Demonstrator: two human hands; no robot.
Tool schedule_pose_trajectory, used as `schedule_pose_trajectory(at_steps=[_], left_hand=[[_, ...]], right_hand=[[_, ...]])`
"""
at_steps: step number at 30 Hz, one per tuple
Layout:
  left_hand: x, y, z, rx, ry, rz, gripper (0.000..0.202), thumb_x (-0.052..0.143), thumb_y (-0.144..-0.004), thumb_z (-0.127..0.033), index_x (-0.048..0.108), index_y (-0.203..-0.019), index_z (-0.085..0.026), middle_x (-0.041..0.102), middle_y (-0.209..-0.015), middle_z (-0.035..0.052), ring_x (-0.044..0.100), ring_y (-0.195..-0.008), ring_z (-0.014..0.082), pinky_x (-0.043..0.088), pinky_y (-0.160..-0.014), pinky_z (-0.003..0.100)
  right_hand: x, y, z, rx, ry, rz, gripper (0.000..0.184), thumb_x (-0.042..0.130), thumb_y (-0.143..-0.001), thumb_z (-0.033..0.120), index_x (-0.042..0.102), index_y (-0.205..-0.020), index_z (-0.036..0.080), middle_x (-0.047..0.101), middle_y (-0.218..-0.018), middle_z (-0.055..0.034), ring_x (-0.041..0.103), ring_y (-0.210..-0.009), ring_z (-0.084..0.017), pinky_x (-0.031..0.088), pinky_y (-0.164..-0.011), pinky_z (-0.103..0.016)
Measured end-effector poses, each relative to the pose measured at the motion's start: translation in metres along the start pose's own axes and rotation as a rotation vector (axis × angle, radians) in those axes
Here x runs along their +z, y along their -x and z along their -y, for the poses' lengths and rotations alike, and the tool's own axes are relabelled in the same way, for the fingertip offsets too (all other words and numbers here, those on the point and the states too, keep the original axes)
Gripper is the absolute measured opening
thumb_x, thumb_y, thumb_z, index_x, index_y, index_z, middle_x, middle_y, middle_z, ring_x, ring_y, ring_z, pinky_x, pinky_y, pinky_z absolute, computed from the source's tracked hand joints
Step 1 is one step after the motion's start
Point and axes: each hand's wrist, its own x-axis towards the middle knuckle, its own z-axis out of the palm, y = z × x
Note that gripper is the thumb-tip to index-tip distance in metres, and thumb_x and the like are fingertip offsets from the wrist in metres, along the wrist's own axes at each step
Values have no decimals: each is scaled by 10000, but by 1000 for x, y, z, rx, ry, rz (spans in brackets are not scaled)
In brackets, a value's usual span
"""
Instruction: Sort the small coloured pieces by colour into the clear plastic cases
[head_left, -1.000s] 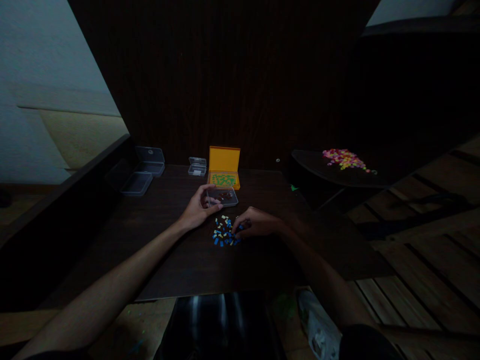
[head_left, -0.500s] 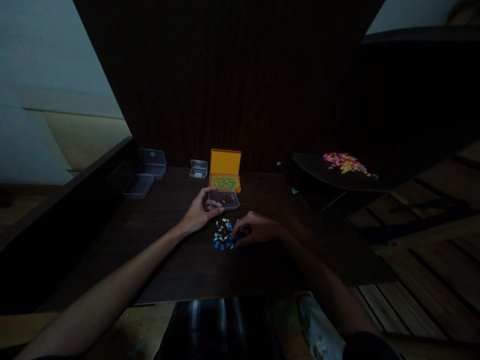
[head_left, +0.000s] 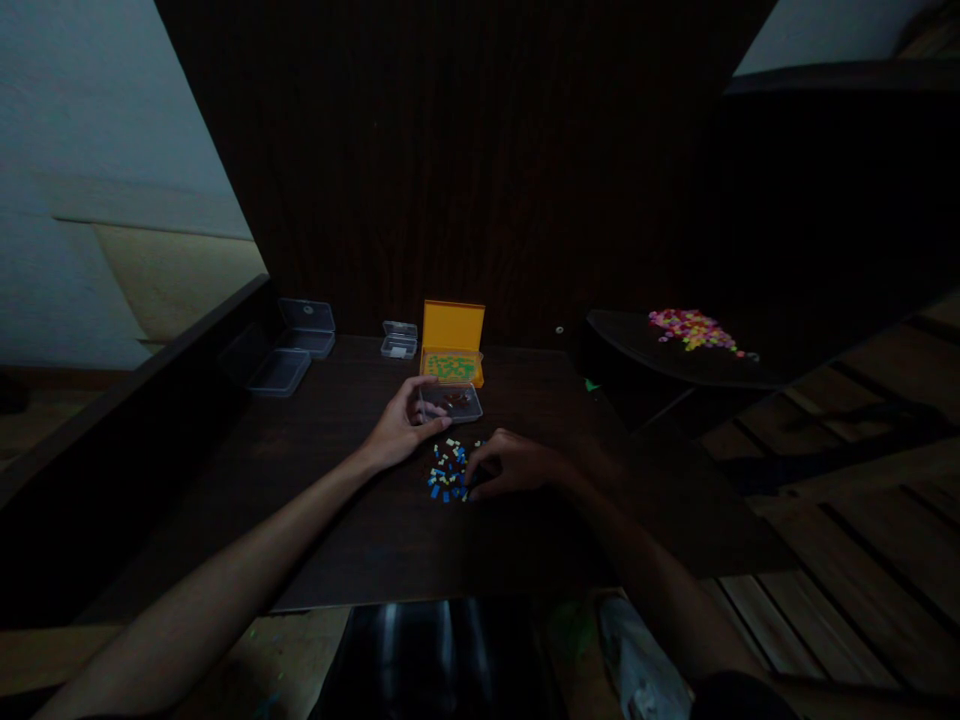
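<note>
My left hand grips the left end of a small clear plastic box, thumb along its near edge. A few reddish-brown pieces lie inside that box. Close in front of it, small blue and pale yellow pieces are scattered in a loose pile. At the pile's right side is my right hand, its fingers curled down among the pieces; the fingertips are partly hidden, so what they pinch is unclear. Behind the clear box stands an orange box with its lid up and green pieces inside.
Two open clear boxes stand at the back left, a larger one and a smaller one. A heap of pink and yellow pieces sits on a dark side shelf at right. A dark raised edge borders the left side.
The view has shifted very slightly. My left hand keeps its grip on the clear box, and my right hand stays at the pile with hardly any movement.
</note>
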Motion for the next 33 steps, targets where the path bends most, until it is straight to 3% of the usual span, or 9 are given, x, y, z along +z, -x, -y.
schedule_pose_trajectory(at_steps=[19,26,33], left_hand=[[0,1,4,14,6,17,673,780,-637,-205,426,-1209,-184,645,-843,11,631,-785,122,495,-729,265],[-1,0,5,20,0,24,663,781,-642,-207,432,-1206,-184,642,-870,22,631,-809,127,498,-738,266],[-1,0,5,10,-6,27,690,785,-636,-240,420,-1219,-181,648,-853,21,634,-813,137,494,-751,278]], right_hand=[[-3,0,2,-20,-4,43,260,633,-826,369,748,-924,157,555,-581,33,480,-529,-74,338,-554,-182],[-5,0,-1,-33,-26,58,249,596,-853,335,743,-914,143,667,-703,-7,510,-581,-84,360,-590,-188],[-6,0,3,-2,6,48,252,607,-849,337,740,-900,129,575,-599,25,491,-537,-76,350,-576,-184]])
